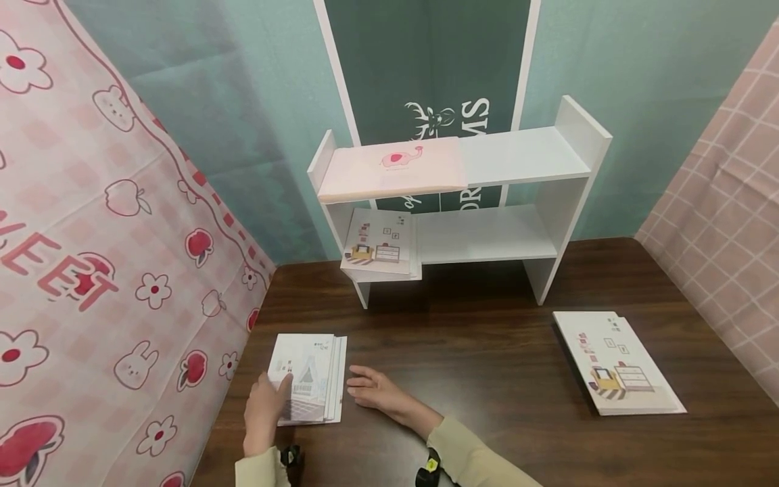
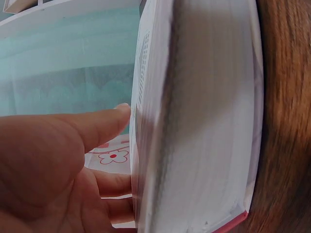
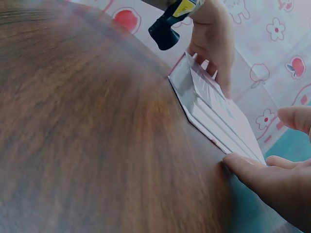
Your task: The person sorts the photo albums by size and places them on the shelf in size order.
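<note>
A stack of white books [image 1: 310, 396] with a tent drawing on the top cover lies at the table's left. My left hand [image 1: 266, 406] is at its lower left corner, thumb extended over the cover. In the left wrist view, thumb and fingers [image 2: 114, 182] reach the cover of a thick book [image 2: 209, 116] whose page edges face the camera. Beside the stack's right edge is my right hand [image 1: 380, 396], fingers extended and nothing in its grasp. The right wrist view has its fingertips [image 3: 238, 162] right by the edge of the stacked books [image 3: 214, 116].
A white two-tier shelf [image 1: 487, 237] stands at the back. Books [image 1: 377, 247] lie on its lower left, and a pink elephant cloth [image 1: 395, 172] covers its upper left. Another book stack [image 1: 621, 368] lies at the right of the brown table [image 1: 475, 365]. Patterned curtains hang on both sides.
</note>
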Action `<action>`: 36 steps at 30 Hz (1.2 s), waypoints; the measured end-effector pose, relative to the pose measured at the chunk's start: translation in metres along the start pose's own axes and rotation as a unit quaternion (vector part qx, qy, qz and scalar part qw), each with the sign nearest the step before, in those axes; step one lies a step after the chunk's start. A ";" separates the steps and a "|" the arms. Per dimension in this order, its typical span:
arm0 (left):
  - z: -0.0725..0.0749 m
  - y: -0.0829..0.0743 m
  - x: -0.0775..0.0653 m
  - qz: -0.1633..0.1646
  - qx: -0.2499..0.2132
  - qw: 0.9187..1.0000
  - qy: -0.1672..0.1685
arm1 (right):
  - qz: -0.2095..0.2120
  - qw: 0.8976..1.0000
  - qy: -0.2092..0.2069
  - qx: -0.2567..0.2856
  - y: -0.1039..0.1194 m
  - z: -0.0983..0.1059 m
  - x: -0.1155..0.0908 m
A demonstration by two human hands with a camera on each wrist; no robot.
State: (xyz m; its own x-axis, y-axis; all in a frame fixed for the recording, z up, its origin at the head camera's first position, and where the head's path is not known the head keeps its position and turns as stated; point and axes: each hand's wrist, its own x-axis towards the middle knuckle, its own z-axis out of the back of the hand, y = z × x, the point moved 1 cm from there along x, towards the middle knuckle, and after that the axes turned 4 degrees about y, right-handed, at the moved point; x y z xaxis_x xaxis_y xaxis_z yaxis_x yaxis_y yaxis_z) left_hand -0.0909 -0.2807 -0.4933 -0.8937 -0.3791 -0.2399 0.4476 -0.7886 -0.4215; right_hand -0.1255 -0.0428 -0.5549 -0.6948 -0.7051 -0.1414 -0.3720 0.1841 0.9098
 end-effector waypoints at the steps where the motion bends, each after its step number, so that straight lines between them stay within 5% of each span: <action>1: 0.000 0.001 0.000 0.001 0.001 1.000 0.001 | 0.000 1.000 0.000 0.001 0.000 -0.001 0.000; 24: 0.005 0.007 -0.003 0.000 -0.008 1.000 0.009 | -0.011 0.998 -0.009 0.065 -0.006 -0.016 0.004; 36: 0.006 0.011 -0.004 -0.029 -0.054 0.997 0.052 | 0.028 0.999 -0.029 -0.016 -0.002 -0.019 0.002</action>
State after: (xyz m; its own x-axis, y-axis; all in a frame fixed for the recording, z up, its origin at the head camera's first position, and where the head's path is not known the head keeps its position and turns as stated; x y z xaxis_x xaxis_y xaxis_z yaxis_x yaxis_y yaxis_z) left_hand -0.0823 -0.2903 -0.4919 -0.9130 -0.2778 -0.2987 0.4006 -0.7488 -0.5280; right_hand -0.1144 -0.0580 -0.5499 -0.7493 -0.6527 -0.1117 -0.3125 0.1998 0.9287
